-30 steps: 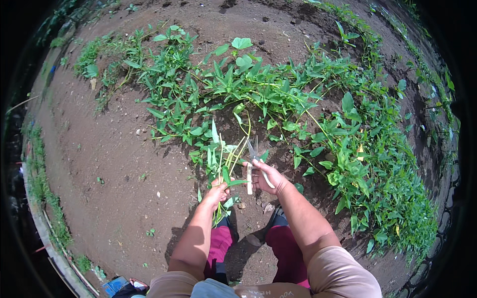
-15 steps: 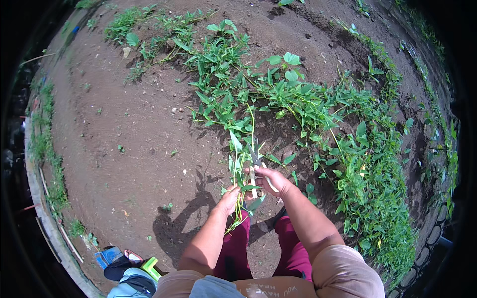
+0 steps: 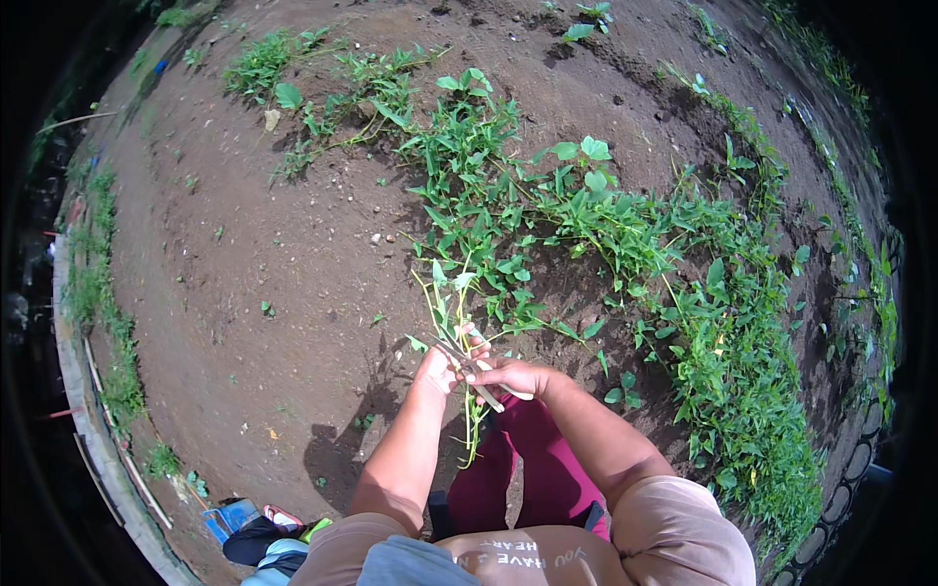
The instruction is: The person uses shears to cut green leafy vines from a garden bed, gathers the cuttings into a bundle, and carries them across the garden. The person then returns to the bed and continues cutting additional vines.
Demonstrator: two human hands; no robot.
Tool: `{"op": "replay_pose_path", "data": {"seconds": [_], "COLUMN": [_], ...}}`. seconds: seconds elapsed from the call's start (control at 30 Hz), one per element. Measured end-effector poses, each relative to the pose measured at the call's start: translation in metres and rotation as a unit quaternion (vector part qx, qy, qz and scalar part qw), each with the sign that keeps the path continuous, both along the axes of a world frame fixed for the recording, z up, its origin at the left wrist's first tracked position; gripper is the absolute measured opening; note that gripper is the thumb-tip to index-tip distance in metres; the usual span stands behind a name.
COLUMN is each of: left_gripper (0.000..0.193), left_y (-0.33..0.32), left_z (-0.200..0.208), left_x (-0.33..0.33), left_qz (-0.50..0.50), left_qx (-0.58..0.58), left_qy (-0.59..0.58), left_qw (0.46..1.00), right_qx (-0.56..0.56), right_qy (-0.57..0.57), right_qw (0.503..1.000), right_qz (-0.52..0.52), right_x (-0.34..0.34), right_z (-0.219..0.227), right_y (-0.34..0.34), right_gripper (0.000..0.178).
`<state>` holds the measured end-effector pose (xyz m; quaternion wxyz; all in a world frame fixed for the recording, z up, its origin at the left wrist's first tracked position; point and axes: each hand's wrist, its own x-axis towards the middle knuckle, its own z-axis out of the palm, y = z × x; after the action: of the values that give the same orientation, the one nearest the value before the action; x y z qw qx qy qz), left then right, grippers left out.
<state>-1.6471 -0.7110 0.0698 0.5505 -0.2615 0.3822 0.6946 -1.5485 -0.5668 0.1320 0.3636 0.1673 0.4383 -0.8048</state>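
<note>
Though slender, leafy stems [image 3: 446,311], yellow-green and fanned.

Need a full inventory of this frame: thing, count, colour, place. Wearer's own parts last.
hand shears: one, grey blades, pale handles, in right hand
cut stems: several, green, in left hand
leafy vines: many, green, centre to right
soil: one stretch, brown, throughout
grass strip: one, green, left
edging: one, grey, far left
round stones: several, grey, lower right
piled items: several, blue, black, green, lower left; kinds unclear
trousers: one pair, maroon, lower centre
shirt: one, beige, bottom
left hand: one, bare, centre
right hand: one, bare, centre
</note>
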Motion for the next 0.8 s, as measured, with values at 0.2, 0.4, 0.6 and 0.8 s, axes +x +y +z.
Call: {"op": "replay_pose_path", "data": {"seconds": [0.2,0.4,0.6,0.8], "left_gripper": [0.028,0.027,0.018,0.016], "left_y": [-0.019,-0.038,-0.014,0.016], "left_z": [-0.029,-0.066,-0.126,-0.24], "left_x": [-0.07,-0.15,-0.186,-0.209], "left_qz": [0.101,0.079,-0.063,-0.232], "left_qx": [-0.176,-0.282,-0.329,-0.376], "left_qy": [0.059,0.095,0.17,0.458], "left_qw": [0.977,0.951,0.927,0.772], "right_qx": [0.06,0.284,0.278,0.361], "right_qy": [-0.051,-0.156,-0.237,-0.248], "right_qw": [0.994,0.946,0.93,0.897], "right_qz": [-0.079,0.015,0.027,0.067], "right_x": [-0.018,-0.016,-0.024,-0.046], "right_z": [-0.033,-0.112,-0.166,-0.262], "right_y": [0.003,0.038,0.047,0.033], "right_gripper": [0.05,0.088,0.097,0.089]}}
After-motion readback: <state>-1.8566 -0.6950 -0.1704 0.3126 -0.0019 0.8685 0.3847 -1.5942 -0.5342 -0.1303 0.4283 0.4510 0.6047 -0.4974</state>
